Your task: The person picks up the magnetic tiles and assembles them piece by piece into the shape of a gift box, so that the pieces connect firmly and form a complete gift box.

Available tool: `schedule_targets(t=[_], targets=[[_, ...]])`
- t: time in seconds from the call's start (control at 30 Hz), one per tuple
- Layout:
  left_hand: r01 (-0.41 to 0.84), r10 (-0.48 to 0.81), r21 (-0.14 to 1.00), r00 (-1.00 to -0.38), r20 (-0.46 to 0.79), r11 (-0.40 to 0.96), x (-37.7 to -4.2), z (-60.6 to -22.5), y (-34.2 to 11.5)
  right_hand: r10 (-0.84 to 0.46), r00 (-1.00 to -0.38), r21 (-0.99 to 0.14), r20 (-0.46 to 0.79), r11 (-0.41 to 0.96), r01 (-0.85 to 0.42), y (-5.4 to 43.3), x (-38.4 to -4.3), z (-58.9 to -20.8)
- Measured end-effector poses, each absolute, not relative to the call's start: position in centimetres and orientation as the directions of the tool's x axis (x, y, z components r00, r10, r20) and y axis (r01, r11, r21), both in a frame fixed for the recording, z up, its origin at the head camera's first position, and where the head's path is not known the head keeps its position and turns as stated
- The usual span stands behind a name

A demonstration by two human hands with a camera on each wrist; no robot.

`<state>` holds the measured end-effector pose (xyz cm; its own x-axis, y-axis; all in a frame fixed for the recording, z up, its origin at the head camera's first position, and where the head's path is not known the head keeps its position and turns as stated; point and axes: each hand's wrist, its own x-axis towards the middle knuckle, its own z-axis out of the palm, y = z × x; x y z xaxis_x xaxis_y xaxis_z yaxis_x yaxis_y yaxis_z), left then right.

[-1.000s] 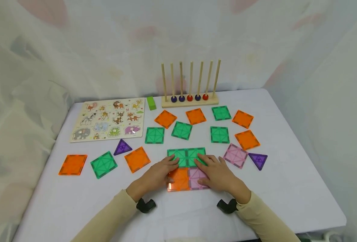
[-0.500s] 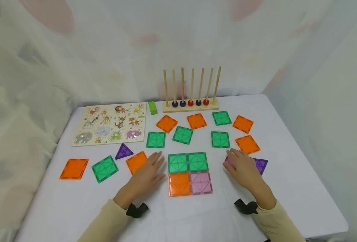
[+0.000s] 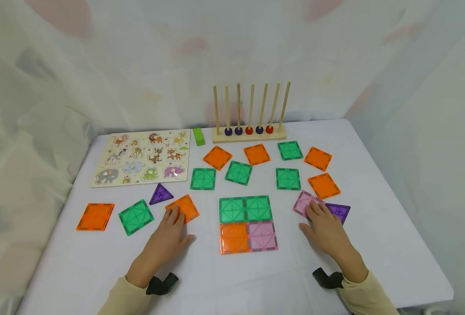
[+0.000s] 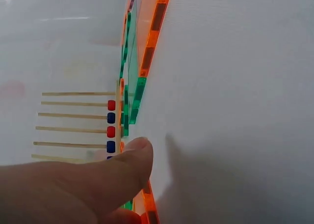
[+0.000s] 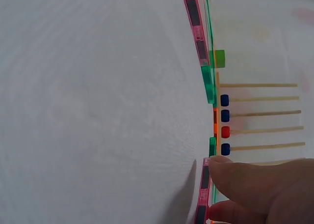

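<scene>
In the head view, my left hand (image 3: 159, 243) lies with its fingertips on the near edge of an orange square magnetic tile (image 3: 188, 208); its thumb is spread away. My right hand (image 3: 329, 232) has its fingertips at the near corner of a pink square tile (image 3: 303, 201), beside a purple triangle tile (image 3: 340, 212). Neither hand visibly pinches anything. Between the hands, a two-by-two square lies flat, made of two green tiles (image 3: 245, 209), an orange tile (image 3: 234, 238) and a pink tile (image 3: 262, 236). The right wrist view shows a pink tile (image 5: 202, 189) beside the thumb.
Several more orange and green tiles (image 3: 238, 173) lie scattered on the white table (image 3: 224, 284). Behind them stand a wooden peg rack (image 3: 249, 136) with red and blue beads, a green block (image 3: 199, 136) and an animal puzzle board (image 3: 142, 158). A purple triangle (image 3: 161, 194) lies below the board.
Both hands have left the four-tile square and moved apart, the left to the orange tile and the right to the pink tile. The joined tiles stay in place.
</scene>
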<state>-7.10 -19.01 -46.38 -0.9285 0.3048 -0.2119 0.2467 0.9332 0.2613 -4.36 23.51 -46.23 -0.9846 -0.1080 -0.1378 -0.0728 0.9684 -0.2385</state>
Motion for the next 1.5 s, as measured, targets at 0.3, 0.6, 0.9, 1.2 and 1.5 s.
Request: schedule_targets(t=[0.3, 0.6, 0.9, 1.2, 1.5], targets=[[0.285, 0.361, 0.308, -0.905, -0.225, 0.908, -7.0, -46.3, -18.3, -0.104, -0.985, -0.254, -0.139, 0.965, -0.066, 23.6, -4.2, -46.3], [0.354, 0.442, 0.348, -0.869, -0.22, 0.868, -7.2, -46.7, -17.3, -0.101, -0.989, -0.252, -0.108, 0.965, -0.071, 23.7, -4.2, -46.3], [0.427, 0.518, 0.392, -0.84, -0.162, 0.815, -8.7, -46.8, -16.1, -0.098, -0.99, -0.257, -0.099, 0.964, -0.069, 23.7, -4.1, -46.6], [0.434, 0.534, 0.437, -0.834, -0.135, 0.788, -10.8, -46.0, -15.8, -0.098, -0.99, -0.251, -0.1, 0.965, -0.07, 23.9, -4.1, -46.8], [0.383, 0.457, 0.386, -0.881, -0.121, 0.839, -18.5, -45.6, -16.5, -0.102, -0.992, -0.257, -0.076, 0.963, -0.08, 23.9, -4.2, -46.9]])
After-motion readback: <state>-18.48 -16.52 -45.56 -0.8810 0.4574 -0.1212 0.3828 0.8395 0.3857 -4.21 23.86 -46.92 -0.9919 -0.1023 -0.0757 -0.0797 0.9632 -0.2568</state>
